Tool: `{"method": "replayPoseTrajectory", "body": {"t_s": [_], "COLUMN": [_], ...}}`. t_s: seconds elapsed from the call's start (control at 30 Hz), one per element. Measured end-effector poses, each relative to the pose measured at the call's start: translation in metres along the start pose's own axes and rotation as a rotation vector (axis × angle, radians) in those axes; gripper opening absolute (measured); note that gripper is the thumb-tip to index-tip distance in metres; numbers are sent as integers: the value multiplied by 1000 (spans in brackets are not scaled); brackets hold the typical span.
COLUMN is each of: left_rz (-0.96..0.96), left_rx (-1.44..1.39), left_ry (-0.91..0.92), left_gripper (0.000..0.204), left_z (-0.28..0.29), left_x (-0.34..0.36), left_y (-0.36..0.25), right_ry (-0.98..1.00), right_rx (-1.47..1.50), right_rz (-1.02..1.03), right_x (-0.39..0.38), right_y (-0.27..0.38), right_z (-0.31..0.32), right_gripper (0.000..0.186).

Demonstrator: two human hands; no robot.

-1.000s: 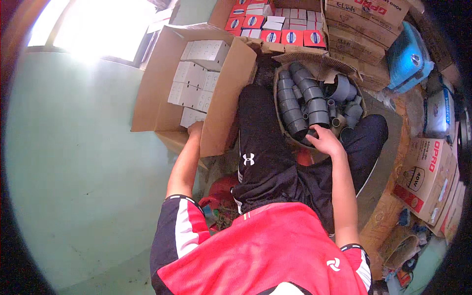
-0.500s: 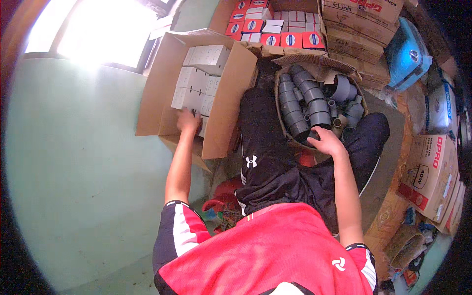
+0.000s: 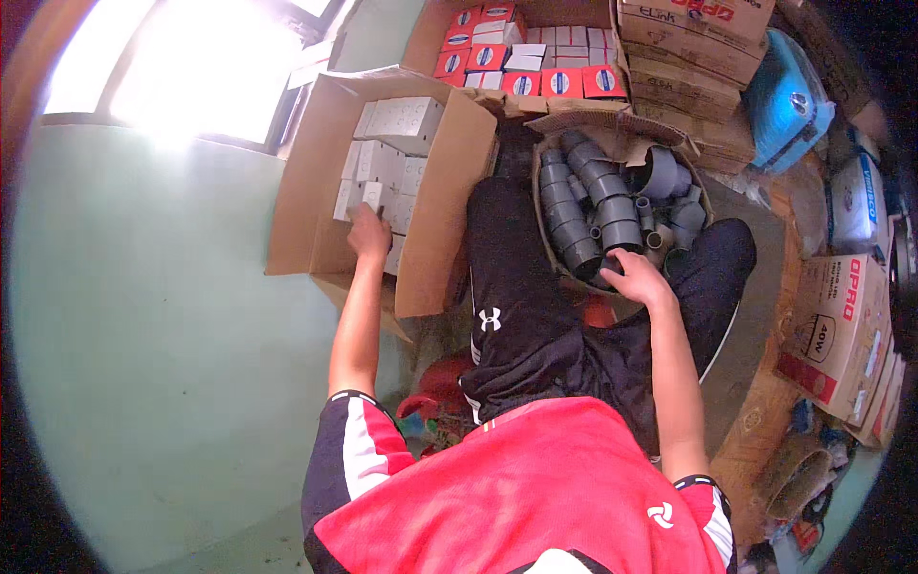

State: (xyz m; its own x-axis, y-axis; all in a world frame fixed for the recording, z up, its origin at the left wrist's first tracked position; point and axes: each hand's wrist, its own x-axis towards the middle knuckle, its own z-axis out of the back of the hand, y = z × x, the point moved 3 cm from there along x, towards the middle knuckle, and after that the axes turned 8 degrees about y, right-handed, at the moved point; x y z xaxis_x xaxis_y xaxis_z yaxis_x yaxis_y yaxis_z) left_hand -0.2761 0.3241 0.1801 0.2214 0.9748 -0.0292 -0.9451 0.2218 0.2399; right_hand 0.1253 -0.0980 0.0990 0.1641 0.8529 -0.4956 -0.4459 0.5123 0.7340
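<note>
My left hand (image 3: 369, 232) reaches into an open carton (image 3: 435, 220) on the left. Its fingers are closed on a small white box (image 3: 373, 194), which is tilted up out of the rows of similar white boxes (image 3: 406, 121) packed there. On the right, my right hand (image 3: 638, 277) rests at the near edge of a carton of grey plastic pipe fittings (image 3: 604, 187). Its thumb and fingers are apart, with nothing seen between them. Some fingertips lie against the dark end of the lowest fittings, so contact there is hard to make out.
Behind stands a carton of red and white small boxes (image 3: 561, 83). Stacked brown cartons (image 3: 684, 91) and a blue wrapped package (image 3: 786, 100) fill the back right. More cartons (image 3: 832, 335) line the right side. A green wall (image 3: 172, 335) rises on the left.
My left hand has taken hold of one white box and tipped it up from its row. My right hand stays nearly where it was. The view has shifted slightly.
</note>
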Motion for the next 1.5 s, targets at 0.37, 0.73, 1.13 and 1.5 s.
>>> {"method": "replayPoseTrajectory", "body": {"t_s": [0.37, 0.73, 1.13, 1.5], "left_rz": [-91, -645, -1184, -1386], "left_rx": [-206, -559, -656, -847], "left_ry": [-61, -195, 227, -11], "left_gripper": [49, 45, 44, 36], "left_z": [43, 238, 192, 173], "left_x": [-32, -157, -218, -258], "left_y": [-11, -82, -231, -355], "right_ry": [9, -44, -651, -464], "right_rx": [-50, 265, 123, 1325], "right_rz": [-24, 198, 645, 548], "right_x": [-3, -3, -46, -1], "right_y": [9, 50, 71, 42], "right_z": [3, 16, 31, 27], "right_gripper": [60, 66, 58, 55]}}
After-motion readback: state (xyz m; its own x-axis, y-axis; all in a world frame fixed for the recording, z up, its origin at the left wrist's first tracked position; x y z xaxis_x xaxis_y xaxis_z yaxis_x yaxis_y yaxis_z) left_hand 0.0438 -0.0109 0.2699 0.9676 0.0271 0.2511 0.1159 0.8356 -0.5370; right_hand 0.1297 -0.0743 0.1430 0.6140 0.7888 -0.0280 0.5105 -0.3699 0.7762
